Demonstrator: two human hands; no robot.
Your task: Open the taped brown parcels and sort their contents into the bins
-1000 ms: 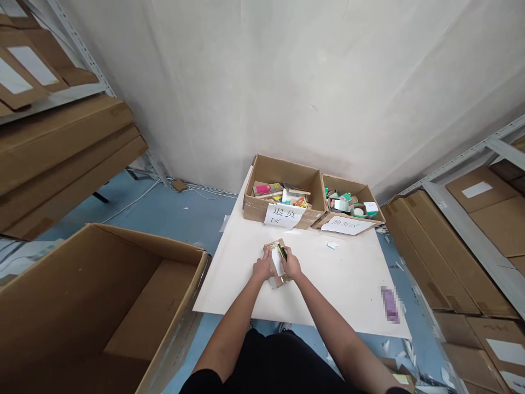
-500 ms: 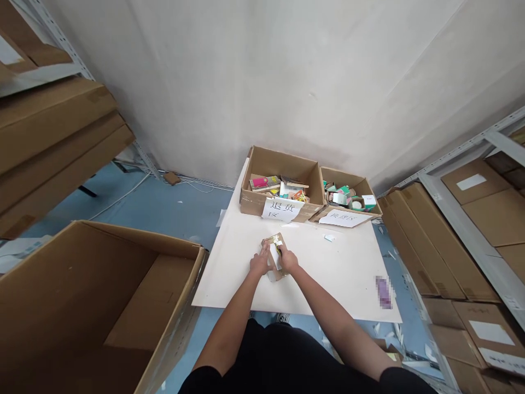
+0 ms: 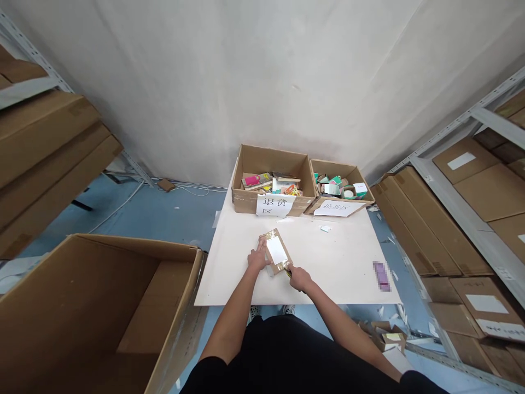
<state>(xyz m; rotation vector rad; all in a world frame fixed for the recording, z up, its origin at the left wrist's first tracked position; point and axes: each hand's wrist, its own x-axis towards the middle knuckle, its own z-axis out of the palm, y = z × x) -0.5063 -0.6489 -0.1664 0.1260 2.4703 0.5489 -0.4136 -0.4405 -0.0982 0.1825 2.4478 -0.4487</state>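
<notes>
A: Report on the cardboard parcel [image 3: 276, 249].
B: Lying flat on the white table [image 3: 336, 268], in front of and apart from the larger sign-fronted carton [image 3: 245, 204]. Steadied by the left hand [image 3: 257, 259], with fingers spread, not wrapped around.
A: And the right hand [image 3: 301, 278]?
B: Curled around a mostly hidden tool [image 3: 289, 272], at the parcel edge farthest from that carton.
A: Handling?
B: Judged light, stiff, slick along the tape [image 3: 283, 266]; best held by the long sides.
</notes>
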